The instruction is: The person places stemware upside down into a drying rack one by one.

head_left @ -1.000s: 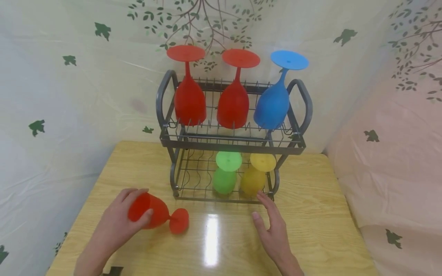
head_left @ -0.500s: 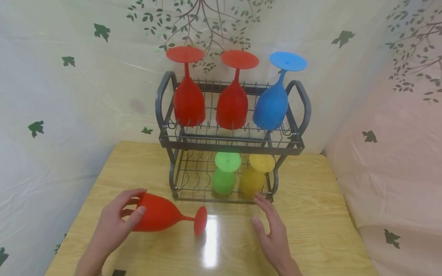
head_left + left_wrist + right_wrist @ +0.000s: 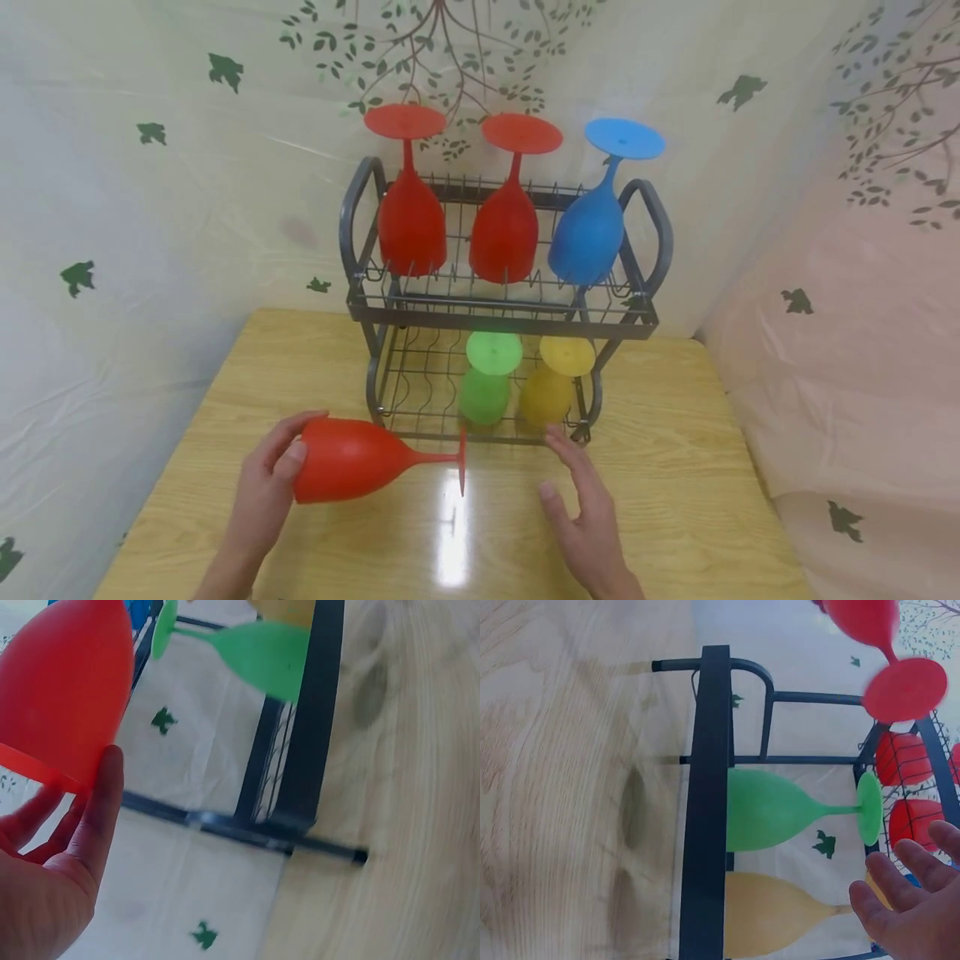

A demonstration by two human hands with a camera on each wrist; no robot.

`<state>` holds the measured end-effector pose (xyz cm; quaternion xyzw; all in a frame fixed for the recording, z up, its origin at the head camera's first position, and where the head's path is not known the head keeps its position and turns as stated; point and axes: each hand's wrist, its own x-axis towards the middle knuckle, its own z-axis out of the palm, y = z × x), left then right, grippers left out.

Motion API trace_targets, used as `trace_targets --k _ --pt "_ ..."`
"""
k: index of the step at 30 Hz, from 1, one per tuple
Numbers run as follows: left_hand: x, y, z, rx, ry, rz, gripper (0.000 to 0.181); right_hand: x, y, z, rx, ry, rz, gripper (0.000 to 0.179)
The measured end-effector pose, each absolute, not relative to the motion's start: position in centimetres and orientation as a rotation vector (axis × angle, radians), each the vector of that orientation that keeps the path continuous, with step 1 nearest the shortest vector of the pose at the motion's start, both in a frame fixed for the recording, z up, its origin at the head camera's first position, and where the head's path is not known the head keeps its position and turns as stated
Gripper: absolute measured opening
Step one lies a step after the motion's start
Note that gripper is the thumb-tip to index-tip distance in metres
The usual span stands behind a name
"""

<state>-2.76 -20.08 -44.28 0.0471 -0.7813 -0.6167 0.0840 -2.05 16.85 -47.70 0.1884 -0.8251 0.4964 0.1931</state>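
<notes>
My left hand (image 3: 262,483) grips a red plastic goblet (image 3: 348,461) around its rim, thumb on the near side. The goblet lies sideways in the air, its stem and foot pointing right. In the left wrist view, the goblet's bowl (image 3: 67,682) meets the fingertips at the rim. My right hand (image 3: 588,525) is held in front of the rack, fingers extended, with nothing in it. Nearest to it are a yellow goblet (image 3: 546,398) and a green goblet (image 3: 484,396), both upside down on the lower tier.
A dark two-tier wire dish rack (image 3: 502,317) stands at the back of the wooden table (image 3: 690,467). Its upper tier bears two upside-down red goblets (image 3: 412,221) and a blue goblet (image 3: 588,229). A patterned cloth (image 3: 150,208) hangs behind and at the sides.
The red goblet has been raised and turned by my left hand, so that its foot swings right and its open mouth faces left. My right hand has barely moved.
</notes>
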Motion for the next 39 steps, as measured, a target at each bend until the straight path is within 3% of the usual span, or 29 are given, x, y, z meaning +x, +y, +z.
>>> trace_targets --k 18,39 --pt "-3.6 -13.9 -46.1 -0.005 -1.799 -2.368 0.047 -1.7 15.5 -47.8 0.641 -2.243 1.483 0.063" --pt "-2.4 -7.8 -47.8 0.171 -1.577 -2.525 0.042 -2.7 12.1 -47.1 0.583 -2.279 1.658 0.067"
